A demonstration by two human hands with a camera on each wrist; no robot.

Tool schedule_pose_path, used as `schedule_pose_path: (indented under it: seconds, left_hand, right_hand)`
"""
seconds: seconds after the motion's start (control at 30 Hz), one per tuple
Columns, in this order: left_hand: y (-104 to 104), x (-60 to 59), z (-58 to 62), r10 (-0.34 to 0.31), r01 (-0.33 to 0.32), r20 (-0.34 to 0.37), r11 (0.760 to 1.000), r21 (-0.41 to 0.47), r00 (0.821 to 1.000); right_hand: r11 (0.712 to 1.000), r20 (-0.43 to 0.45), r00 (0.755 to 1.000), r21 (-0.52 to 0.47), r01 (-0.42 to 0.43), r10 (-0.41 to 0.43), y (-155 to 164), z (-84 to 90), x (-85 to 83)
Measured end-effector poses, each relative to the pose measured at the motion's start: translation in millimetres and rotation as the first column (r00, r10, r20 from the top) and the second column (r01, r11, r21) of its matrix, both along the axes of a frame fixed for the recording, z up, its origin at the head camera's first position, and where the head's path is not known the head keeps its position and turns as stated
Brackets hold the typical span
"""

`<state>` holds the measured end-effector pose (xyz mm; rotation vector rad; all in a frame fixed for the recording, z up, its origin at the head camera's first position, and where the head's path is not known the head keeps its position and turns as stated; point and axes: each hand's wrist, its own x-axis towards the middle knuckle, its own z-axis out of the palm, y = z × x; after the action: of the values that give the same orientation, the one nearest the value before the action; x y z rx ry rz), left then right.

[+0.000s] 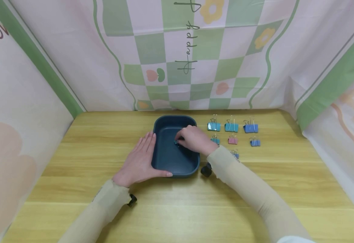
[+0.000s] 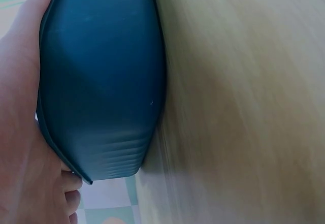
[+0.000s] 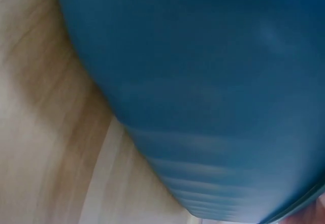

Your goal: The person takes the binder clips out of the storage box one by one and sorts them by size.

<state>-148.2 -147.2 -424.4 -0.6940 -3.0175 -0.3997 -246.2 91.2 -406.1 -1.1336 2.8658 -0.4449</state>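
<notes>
A dark blue rectangular tray point(image 1: 174, 164) stands on the wooden table. My left hand point(image 1: 138, 162) rests along its left rim with straight fingers, the thumb lying on the near rim. In the left wrist view, that hand point(image 2: 23, 117) lies against the edge of the tray point(image 2: 104, 76). Inside the tray, my right hand point(image 1: 195, 137) pinches a small teal binder clip point(image 1: 176, 143), mostly covered by the fingers. The tray's outer wall point(image 3: 203, 102) fills most of the right wrist view, which hides the clip.
Right of the tray, binder clips lie in rows: large teal ones point(image 1: 214, 126) point(image 1: 231, 127), a large blue one point(image 1: 251, 128), a small teal one point(image 1: 215, 141), a pink one point(image 1: 233, 140) and a small blue one point(image 1: 255, 143). My right sleeve partly covers another blue clip point(image 1: 235, 155).
</notes>
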Motion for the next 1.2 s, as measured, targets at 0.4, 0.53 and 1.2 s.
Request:
schedule_pose_path:
  seconds: [0.4,0.53,1.2]
  left_hand:
    - [0.6,1.1,1.4,0.002,-0.002,0.014,1.000,0.003,1.000]
    - [0.5,1.1,0.9,0.000,0.000,0.009,1.000,0.000,1.000]
    - [1.0,0.8,1.8,-0.002,0.002,0.018,1.000,-0.001,1.000]
  right_hand:
    - [0.993,0.153,0.982,-0.057,-0.104,0.112,-7.3,5.8,13.7]
    - [0.988,0.209,0.967,-0.081,-0.129,0.143,-10.8,5.8,14.9]
    - [1.000,0.220,0.975,-0.014,-0.016,0.019,-13.3,2.8,17.4]
